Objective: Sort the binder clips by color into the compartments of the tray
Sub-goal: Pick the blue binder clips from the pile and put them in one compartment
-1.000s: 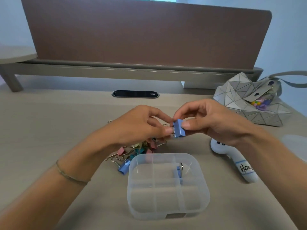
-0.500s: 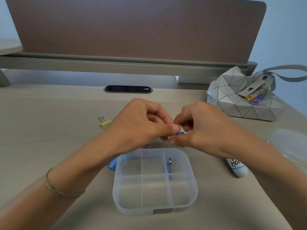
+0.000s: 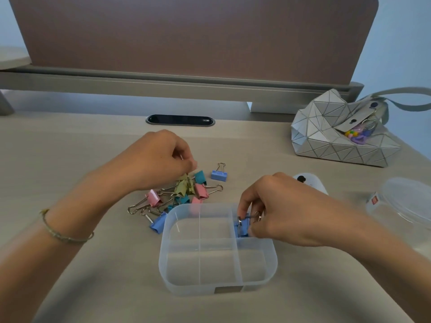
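A clear plastic tray (image 3: 219,285) with several compartments sits near the desk's front. My right hand (image 3: 277,208) reaches into its back right compartment, fingers pinched on a blue binder clip (image 3: 242,226); whether a second blue clip lies beside it I cannot tell. Behind the tray's left corner lies a pile of binder clips (image 3: 184,194) in pink, yellow, teal and blue. My left hand (image 3: 158,157) hovers over the pile, pinching the wire handle of a yellow clip (image 3: 183,186). A lone blue clip (image 3: 219,174) rests to the pile's right.
A silver geometric bag (image 3: 335,138) stands at the back right. The tray's clear lid (image 3: 405,201) lies at the right edge, and a white object (image 3: 310,183) pokes out behind my right hand. A desk divider (image 3: 186,40) and cable slot (image 3: 180,120) run along the back.
My hands have parted. The right hand carried the blue clip down into the tray's back right compartment. The left hand moved back to the pile and pinched a yellow clip.
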A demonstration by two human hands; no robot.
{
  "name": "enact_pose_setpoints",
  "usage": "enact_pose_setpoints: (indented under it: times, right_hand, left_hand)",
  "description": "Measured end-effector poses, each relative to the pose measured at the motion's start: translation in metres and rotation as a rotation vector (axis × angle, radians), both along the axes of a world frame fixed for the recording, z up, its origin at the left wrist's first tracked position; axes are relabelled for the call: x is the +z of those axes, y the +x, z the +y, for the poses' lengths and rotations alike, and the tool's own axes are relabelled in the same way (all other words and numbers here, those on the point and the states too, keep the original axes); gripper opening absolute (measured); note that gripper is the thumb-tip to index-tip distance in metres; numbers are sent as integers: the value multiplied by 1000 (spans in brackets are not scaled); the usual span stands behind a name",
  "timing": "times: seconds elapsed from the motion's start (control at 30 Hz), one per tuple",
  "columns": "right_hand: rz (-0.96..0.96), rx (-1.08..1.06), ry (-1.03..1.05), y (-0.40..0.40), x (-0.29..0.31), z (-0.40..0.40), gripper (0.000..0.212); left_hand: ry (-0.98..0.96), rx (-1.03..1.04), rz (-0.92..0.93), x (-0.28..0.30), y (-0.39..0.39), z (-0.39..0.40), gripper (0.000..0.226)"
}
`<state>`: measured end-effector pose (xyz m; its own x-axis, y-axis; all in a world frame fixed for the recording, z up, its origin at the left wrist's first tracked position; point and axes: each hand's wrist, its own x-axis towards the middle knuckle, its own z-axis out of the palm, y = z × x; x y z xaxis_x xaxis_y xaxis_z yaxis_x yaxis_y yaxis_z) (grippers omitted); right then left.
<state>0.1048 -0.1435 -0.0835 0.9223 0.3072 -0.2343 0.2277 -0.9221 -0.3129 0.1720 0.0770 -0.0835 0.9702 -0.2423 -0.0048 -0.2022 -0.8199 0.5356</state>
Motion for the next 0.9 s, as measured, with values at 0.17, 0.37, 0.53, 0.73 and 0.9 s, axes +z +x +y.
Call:
enact_pose_setpoints:
  times: [0.17,0.37,0.53,0.73,0.9]
  right_hand:
    - [43,-3,-8,1,4,2,9]
    - [86,2,-54,-1,7,5,8]
    - [99,-30,-37,0,8,7,19]
    - [166,-26,24,-1,15,6,22]
    - [189,-6,-23,0,19,6,30]
  left_hand:
    - [127,-19,46,7,2,12,14]
    - [418,-76,214,10,-4,29,13]
    - [612,-209,458,-3,-11,17,29]
    - [672,-146,447,-2,-21,5,44]
    - [655,-141,426,-4,-20,9,19]
